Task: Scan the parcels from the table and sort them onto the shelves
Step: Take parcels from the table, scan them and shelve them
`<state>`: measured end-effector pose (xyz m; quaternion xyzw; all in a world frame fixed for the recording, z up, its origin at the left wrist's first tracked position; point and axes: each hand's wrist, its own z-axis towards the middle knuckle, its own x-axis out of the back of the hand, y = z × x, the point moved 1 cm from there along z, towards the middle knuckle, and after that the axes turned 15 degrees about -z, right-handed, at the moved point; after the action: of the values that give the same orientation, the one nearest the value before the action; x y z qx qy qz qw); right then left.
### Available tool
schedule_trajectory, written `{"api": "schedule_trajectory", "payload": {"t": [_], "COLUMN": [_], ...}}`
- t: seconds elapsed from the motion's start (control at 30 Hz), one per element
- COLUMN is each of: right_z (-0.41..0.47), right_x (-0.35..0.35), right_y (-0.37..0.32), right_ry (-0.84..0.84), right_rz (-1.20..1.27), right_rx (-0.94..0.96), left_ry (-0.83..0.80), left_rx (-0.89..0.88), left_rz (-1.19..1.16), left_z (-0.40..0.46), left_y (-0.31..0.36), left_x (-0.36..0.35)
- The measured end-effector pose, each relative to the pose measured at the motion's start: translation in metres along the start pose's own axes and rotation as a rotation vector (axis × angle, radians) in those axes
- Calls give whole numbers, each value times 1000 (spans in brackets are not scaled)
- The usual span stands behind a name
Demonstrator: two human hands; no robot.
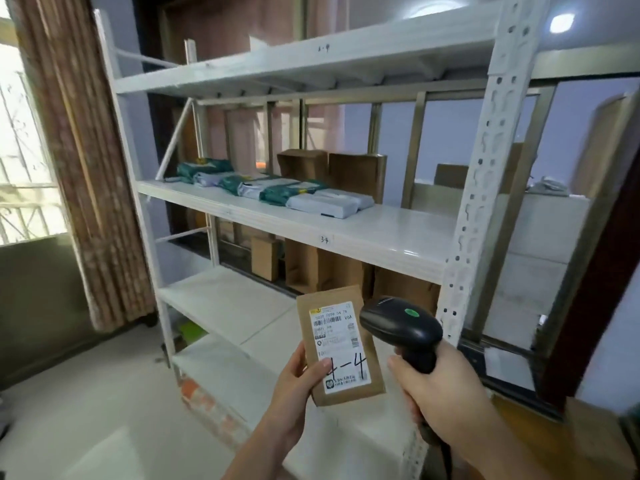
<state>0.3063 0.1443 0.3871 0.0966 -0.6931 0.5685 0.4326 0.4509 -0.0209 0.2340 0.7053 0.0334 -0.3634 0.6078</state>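
- Facing a white metal rack (pixel 481 188) with perforated uprights and smooth flat shelves, the head view took in both hands low in the frame.
- The left hand (pixel 294 386) pinched a flat brown kraft parcel (pixel 341 344) by its lower left edge, thumb on the front, fingers behind it.
- The parcel stood upright in front of the lower shelves; its white label (pixel 337 341) bore a barcode and a handwritten "4-4".
- The right hand (pixel 440 393) was curled round the grip of a black matte plastic scanner (pixel 401 323), whose rounded head, with a green dot on top, sat just beside the parcel's right edge.
- On the middle shelf (pixel 363 226), marked "3-4", lay a row of soft green and grey poly bags (pixel 273 188), overlapping, with upright cardboard boxes (pixel 332 171) behind.
- More cardboard boxes (pixel 311 265) stood under that shelf.
- A ribbed brown curtain (pixel 83 161) hung at the left beside a bright window (pixel 24 150).
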Motion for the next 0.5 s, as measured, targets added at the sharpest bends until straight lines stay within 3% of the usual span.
{"api": "schedule_trajectory", "payload": {"t": [0.27, 0.5], "right_z": [46, 98], "right_x": [-39, -19], "right_y": [-102, -141], "right_ry": [31, 194], "right_rz": [61, 30], "right_rx": [117, 197], "left_ry": [-66, -146], "left_rx": [-155, -199], "left_rz": [93, 53], "left_z": [67, 147], "left_y": [117, 184], "left_x": [34, -3]}}
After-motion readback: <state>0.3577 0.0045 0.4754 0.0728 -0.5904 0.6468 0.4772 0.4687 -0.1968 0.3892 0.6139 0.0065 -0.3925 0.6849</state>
